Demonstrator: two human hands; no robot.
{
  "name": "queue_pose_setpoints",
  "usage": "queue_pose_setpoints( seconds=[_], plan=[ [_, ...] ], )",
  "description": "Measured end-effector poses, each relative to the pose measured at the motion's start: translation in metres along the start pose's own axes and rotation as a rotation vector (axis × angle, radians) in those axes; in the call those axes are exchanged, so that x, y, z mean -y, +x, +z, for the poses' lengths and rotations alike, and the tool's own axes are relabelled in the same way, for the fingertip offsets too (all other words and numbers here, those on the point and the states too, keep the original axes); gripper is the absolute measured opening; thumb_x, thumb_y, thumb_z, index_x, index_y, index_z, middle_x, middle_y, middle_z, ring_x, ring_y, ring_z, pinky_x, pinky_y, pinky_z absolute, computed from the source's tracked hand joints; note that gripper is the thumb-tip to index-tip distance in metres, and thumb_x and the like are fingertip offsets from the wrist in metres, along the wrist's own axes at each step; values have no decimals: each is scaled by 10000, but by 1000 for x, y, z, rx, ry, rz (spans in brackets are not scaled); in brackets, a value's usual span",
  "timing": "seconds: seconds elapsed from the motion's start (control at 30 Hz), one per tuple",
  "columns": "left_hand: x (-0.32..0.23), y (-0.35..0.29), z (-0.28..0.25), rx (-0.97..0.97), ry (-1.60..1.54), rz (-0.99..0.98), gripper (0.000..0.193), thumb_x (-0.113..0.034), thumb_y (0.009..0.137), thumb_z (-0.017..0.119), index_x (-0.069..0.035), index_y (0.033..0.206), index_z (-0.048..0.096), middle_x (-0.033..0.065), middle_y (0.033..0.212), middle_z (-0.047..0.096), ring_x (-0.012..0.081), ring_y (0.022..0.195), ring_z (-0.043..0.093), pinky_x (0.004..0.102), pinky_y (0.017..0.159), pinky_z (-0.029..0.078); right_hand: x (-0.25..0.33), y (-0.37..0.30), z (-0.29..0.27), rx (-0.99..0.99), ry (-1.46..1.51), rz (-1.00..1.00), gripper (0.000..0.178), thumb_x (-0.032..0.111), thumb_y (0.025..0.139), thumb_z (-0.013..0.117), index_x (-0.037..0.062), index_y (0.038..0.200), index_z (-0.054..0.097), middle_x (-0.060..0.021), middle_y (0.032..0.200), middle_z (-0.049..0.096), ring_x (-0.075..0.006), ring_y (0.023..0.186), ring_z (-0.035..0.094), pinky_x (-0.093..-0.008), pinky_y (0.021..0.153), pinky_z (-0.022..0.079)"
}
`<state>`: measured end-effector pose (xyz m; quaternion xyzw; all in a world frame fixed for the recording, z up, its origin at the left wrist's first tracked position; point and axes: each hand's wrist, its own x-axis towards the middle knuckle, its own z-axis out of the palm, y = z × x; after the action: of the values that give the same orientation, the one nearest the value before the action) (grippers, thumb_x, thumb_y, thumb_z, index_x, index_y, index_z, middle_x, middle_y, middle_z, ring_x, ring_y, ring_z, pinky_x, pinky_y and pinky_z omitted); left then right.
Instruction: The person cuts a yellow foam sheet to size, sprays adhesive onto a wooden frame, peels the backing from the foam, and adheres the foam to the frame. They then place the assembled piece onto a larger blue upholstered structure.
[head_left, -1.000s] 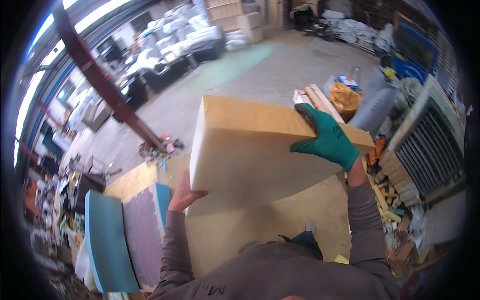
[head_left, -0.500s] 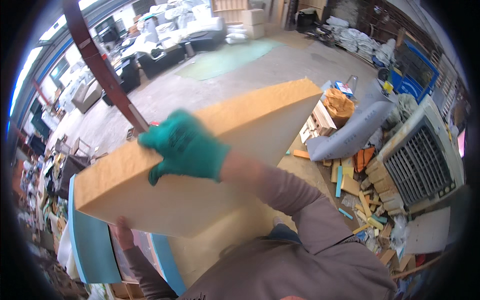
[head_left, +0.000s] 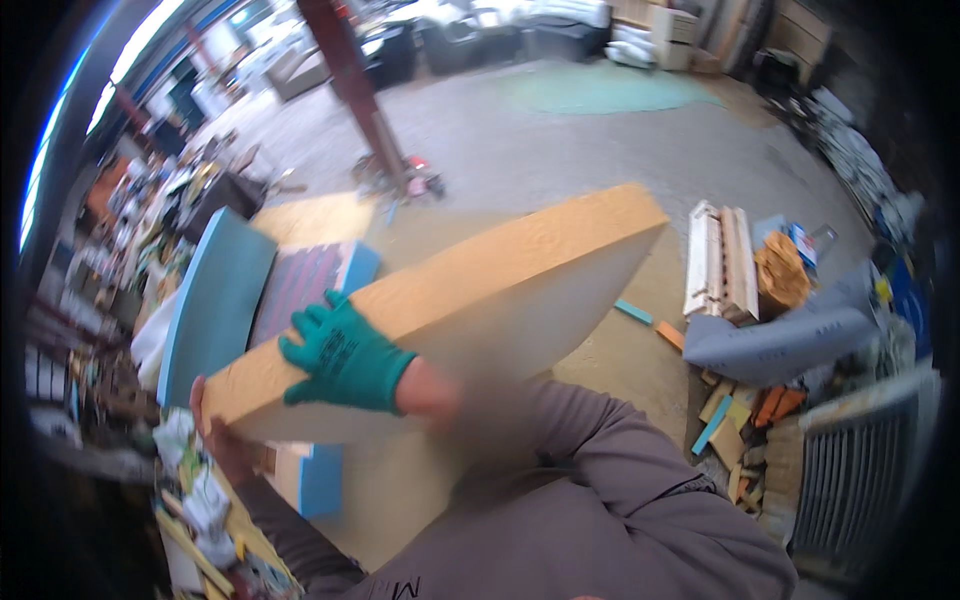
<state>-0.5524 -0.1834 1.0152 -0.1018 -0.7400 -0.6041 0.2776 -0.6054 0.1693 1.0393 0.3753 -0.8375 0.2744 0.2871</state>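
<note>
A thick foam slab (head_left: 510, 250), orange-yellow along its edge and paler on its broad face, is held tilted in front of my body. My right hand (head_left: 345, 358), in a green work glove, grips its upper edge left of the middle, the thumb on the near face and the fingers over the edge. Bare, my left hand (head_left: 222, 440) clasps the slab's lower left corner; some of its fingers are behind the foam. Just beyond the slab stands a seat frame padded with blue foam (head_left: 215, 290), partly covered by it.
A red-brown post (head_left: 350, 85) rises from the concrete floor ahead. To the right are wooden pieces (head_left: 722, 262), a grey wrapped roll (head_left: 785, 340), foam offcuts (head_left: 725, 440) and a slatted grille unit (head_left: 850, 490). Clutter (head_left: 200, 500) lines the left.
My view has turned left, bringing the blue-padded frame more into sight. The slab has swung with it, and my left hand has shifted onto its left corner. Both hands stay on the foam.
</note>
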Motion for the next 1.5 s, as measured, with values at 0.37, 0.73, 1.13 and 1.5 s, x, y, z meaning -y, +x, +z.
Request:
queue_pose_setpoints(
  seconds=[0.37, 0.73, 1.13, 1.5],
  plan=[
    [-33, -36, 18, -12, 182, 47, 500, -207, 981, 776, -58, 1443, 656, 86, 1477, 643, 232, 1383, 583, 397, 1214, 442, -22, 4, -39, 24, 121, -175, 496, 412, 927, 834, 57, 1263, 750, -150, 1216, 730, -360, 1090, 689, -469, 963, 518],
    [-19, -6, 70, -101, -268, -143, 997, 2, 729, 993, -87, 1518, 390, 124, 1492, 512, 236, 1441, 526, 398, 1216, 457, -22, 43, -60, -59, 169, -144, 228, 93, 981, 774, 20, 1196, 768, -201, 1269, 731, -404, 1151, 695, -461, 1027, 536],
    [-30, 25, 156, -22, -235, 293, 730, 62, 797, 937, -111, 1162, 330, 157, 1368, 473, 225, 1263, 530, 397, 1113, 496, 63, 64, -42, 27, -153, -129, 328, 119, 849, 906, 59, 1149, 788, -106, 1261, 805, -325, 1113, 765, -407, 935, 573],
    [-62, 22, 194, -27, -152, 460, 599, 31, 768, 945, -104, 1100, 465, 277, 1532, 459, 449, 1438, 509, 496, 1188, 417, 57, 54, -93, 11, -382, -265, 252, 81, 807, 793, 134, 1051, 757, -51, 1163, 801, -257, 1013, 775, -381, 864, 574]
  ],
)
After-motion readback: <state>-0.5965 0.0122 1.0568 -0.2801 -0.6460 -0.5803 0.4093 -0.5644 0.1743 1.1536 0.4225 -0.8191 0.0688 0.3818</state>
